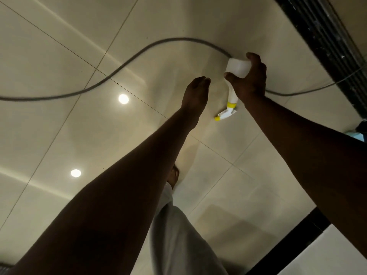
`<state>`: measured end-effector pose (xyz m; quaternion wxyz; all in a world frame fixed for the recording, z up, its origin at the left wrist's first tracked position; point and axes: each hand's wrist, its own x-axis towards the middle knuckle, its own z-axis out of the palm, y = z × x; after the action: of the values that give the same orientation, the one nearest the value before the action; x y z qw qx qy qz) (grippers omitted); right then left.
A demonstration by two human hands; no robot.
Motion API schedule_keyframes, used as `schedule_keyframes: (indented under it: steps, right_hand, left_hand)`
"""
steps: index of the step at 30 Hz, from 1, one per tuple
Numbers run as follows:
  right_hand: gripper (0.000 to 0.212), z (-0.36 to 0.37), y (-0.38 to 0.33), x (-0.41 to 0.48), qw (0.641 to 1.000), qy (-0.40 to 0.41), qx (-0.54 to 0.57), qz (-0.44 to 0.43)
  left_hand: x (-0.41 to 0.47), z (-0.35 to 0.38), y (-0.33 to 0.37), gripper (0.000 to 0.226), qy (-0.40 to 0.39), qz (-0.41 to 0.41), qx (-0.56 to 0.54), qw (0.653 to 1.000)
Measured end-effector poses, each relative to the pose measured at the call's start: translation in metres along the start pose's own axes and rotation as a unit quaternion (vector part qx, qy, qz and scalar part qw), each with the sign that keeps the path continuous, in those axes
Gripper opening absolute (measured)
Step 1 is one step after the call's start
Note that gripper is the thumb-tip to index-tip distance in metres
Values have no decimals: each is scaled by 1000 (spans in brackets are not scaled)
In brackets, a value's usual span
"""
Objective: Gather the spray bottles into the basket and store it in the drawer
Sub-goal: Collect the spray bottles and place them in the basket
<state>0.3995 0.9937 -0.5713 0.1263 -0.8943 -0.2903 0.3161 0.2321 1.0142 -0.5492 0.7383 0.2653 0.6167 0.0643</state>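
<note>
Right hand is wrapped around the body of a white spray bottle, thumb on one side and fingers over the base, so the bottle hangs upside down with its yellow collar and yellow-tipped nozzle pointing toward the floor. It looks lifted clear of the tiles, though the angle makes that hard to confirm. Left hand reaches out just beside the bottle, fingers straight and together, holding nothing.

A grey cable curves across the glossy tiled floor and passes behind the bottle. A dark grille runs along the floor's far right edge. Pale trousers and a bare foot show near the bottom centre.

As for progress, one bottle is in hand, so the gathering seems under way. No basket, drawer or other bottles are in view, so I judge that placing this bottle, collecting any others and storing the basket all remain.
</note>
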Motion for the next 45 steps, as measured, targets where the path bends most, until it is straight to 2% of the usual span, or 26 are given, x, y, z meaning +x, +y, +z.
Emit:
schedule_keyframes:
  steps: [7, 17, 21, 28, 30, 34, 39, 45]
  right_hand:
    - [89, 15, -43, -54, 995, -57, 79, -17]
    - [73, 88, -160, -203, 969, -204, 136, -36]
    - [73, 116, -209, -275, 948, -280, 146, -39]
    - [88, 180, -268, -398, 913, -391, 109, -25]
    - [89, 204, -279, -441, 907, -412, 87, -28]
    - [85, 245, -293, -524, 893, -446, 41, -48]
    - [88, 286, -305, -627, 870, -489, -25, -62]
    - [90, 326, -324, -738, 844, -519, -100, -91]
  left_hand:
    - [-27, -46, 3, 51, 15, 19, -13, 1000]
    - [-139, -203, -8, 46, 91, 7, -149, 985]
    - [-198, -278, -37, 51, 96, 27, -217, 971]
    - [-294, -394, -117, 53, 133, 45, -293, 946]
    - [-323, -424, -146, 56, 151, 44, -318, 935]
    - [-379, -472, -204, 44, 186, 57, -385, 902]
    - [-442, -519, -276, 62, 212, 70, -466, 856]
    - [-505, -568, -342, 63, 250, 80, -553, 791]
